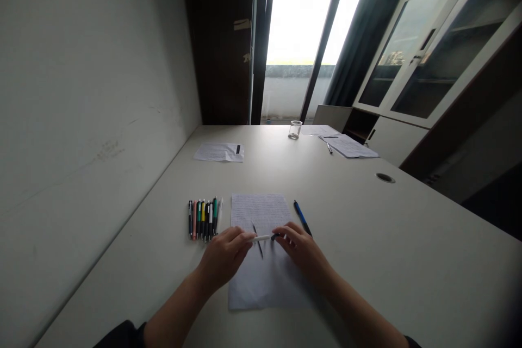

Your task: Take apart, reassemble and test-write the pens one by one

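Both hands hold a white pen [261, 238] level over a written sheet of paper [261, 212] on the table. My left hand [223, 255] pinches the pen's left end. My right hand [300, 247] grips its dark right end. A thin dark refill or pen part [258, 240] lies on the paper under the pen. A row of several coloured pens [204, 218] lies left of the sheet. A blue pen [302, 217] lies just right of the sheet, beside my right hand.
A glass [295, 129] stands at the far edge of the pale table [387, 239]. Papers with a pen [345, 145] lie at the back right, another sheet [219, 152] at the back left. A cable hole [385, 178] sits right. A wall runs along the left.
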Available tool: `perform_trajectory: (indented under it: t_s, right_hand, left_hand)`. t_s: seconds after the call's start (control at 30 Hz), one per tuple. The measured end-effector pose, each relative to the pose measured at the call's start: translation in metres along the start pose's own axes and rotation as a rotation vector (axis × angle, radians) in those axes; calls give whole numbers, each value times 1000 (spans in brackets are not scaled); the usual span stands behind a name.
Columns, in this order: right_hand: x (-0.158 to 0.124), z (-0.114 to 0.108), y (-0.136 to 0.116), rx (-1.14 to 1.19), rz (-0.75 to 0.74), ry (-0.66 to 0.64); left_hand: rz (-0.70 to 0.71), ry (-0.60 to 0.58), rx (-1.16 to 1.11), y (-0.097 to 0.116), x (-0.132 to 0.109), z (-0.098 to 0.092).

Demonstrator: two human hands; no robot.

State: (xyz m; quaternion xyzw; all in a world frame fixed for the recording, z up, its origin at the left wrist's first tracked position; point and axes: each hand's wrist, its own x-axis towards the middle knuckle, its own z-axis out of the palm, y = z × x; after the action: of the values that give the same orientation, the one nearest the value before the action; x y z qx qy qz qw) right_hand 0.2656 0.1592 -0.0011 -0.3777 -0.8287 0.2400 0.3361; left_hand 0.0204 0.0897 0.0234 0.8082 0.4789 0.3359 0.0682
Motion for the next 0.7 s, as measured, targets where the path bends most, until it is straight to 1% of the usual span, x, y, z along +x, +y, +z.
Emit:
perform_trajectory:
  t_s: [0.2, 0.3, 0.43, 0.57, 0.7]
  right_hand:
    - [-1, -8, -14, 172, 34, 122]
    - [-3, -11, -19, 286, 49, 115]
    - [-5, -11, -19, 386, 80, 95]
    - [-6, -10, -16, 414, 108, 104]
    - [-6, -10, -16, 399, 84, 100]
  left_hand:
    - [-12, 30, 39, -3, 0, 3]
    - [-29, 30, 56, -3, -1, 3]
    - [-34, 42, 63, -3, -1, 3]
    - [-26, 48, 61, -4, -2, 4]
    - [-38, 29, 56, -4, -2, 5]
